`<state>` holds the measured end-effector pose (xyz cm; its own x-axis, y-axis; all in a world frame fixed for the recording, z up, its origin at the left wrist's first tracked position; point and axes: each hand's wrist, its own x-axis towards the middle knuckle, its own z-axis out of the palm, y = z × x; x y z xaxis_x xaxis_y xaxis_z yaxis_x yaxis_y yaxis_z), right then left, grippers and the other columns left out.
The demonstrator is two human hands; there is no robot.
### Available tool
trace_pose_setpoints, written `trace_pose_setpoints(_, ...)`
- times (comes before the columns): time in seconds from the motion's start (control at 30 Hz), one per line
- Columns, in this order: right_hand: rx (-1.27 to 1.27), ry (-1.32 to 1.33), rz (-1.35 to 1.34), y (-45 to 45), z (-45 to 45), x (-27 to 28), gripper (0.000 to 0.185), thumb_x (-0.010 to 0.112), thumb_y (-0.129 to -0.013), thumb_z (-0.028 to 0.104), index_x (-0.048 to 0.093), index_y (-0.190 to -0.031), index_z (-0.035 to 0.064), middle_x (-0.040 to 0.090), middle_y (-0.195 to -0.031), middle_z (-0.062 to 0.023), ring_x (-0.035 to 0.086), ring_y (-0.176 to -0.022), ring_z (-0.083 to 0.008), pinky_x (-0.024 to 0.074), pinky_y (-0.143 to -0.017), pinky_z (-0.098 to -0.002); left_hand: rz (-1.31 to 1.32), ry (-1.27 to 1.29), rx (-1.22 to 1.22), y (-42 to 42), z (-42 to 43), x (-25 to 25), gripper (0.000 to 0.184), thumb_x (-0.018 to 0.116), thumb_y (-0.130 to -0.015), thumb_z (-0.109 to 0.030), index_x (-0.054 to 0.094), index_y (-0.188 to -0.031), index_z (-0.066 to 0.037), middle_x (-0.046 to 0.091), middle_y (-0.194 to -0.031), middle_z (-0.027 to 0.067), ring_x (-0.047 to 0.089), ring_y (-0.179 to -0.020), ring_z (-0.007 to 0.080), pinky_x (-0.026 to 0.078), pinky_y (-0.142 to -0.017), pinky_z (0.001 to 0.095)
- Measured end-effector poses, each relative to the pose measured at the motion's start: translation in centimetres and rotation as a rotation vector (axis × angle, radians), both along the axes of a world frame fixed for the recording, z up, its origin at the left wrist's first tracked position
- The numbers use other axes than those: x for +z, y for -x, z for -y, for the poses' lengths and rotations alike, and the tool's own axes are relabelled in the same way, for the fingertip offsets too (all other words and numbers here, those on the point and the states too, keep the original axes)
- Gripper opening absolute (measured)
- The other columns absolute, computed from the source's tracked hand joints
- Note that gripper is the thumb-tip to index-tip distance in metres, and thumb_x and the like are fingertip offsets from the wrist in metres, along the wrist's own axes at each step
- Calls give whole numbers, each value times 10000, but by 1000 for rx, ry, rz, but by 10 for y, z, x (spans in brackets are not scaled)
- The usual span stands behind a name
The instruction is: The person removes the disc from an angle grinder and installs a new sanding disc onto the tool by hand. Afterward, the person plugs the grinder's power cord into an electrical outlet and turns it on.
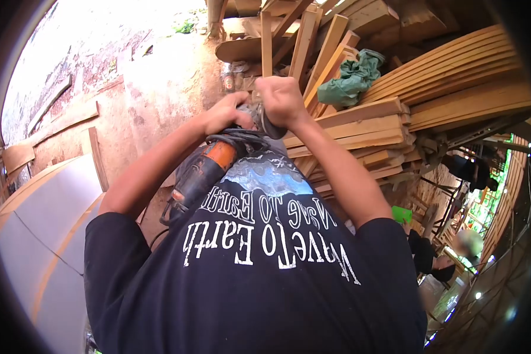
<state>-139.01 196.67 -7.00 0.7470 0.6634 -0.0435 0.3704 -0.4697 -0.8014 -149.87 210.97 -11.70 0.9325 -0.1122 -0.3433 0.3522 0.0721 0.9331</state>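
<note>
An orange and black power tool [209,168] hangs against the front of the black shirt, its dark cable looped around its upper end. My left hand [229,113] is at the tool's head, fingers bent with the thumb and fingertips apart around a greyish part. My right hand [280,103] is curled closed at the other side of the same head, just beside my left hand. What the right fingers grip is mostly hidden behind the hand.
Stacked wooden boards [360,130] and long curved planks [460,71] fill the right. A green plastic bag [354,76] lies on upright wood pieces. White panels [59,236] stand at the left. Another person [433,256] is at the lower right.
</note>
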Motion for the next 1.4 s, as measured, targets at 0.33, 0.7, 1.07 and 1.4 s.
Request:
trace_pose_setpoints(0.33, 965, -246, 412, -8, -9, 31, 201, 577, -827, 170, 588, -655, 67, 643, -808, -88, 576, -624, -278, 454, -552, -402, 48, 387, -32, 9, 1, 13, 514, 651, -593, -121, 576, -1084, 12, 613, -962, 60, 575, -884, 121, 464, -802, 262)
trace_pose_setpoints(0.7, 187, 136, 245, 29, 25, 64, 295, 718, -786, 219, 583, -936, 5, 569, -904, -152, 559, -893, -337, 458, -771, -417, -84, 256, 131, 16, -24, 16, 417, 670, -525, -168, 485, -878, -43, 510, -845, 27, 499, -830, 122, 403, -742, 258)
trace_pose_setpoints(1.07, 446, -90, 211, 8, 29, 78, 238, 653, -739, 11, 579, -965, -3, 563, -1005, -167, 548, -978, -354, 450, -843, -399, 32, 166, 50, 4, -31, 9, 423, 700, -523, -179, 471, -851, -42, 483, -790, 29, 475, -774, 128, 405, -690, 278)
trace_pose_setpoints(1.4, 392, -21, 278, 14, 23, 77, 276, 691, -748, 71, 568, -984, -4, 564, -1002, -158, 548, -981, -353, 459, -842, -422, 28, 239, 46, 7, -33, 14, 413, 685, -527, -195, 473, -844, -35, 489, -833, 34, 479, -808, 129, 404, -728, 267)
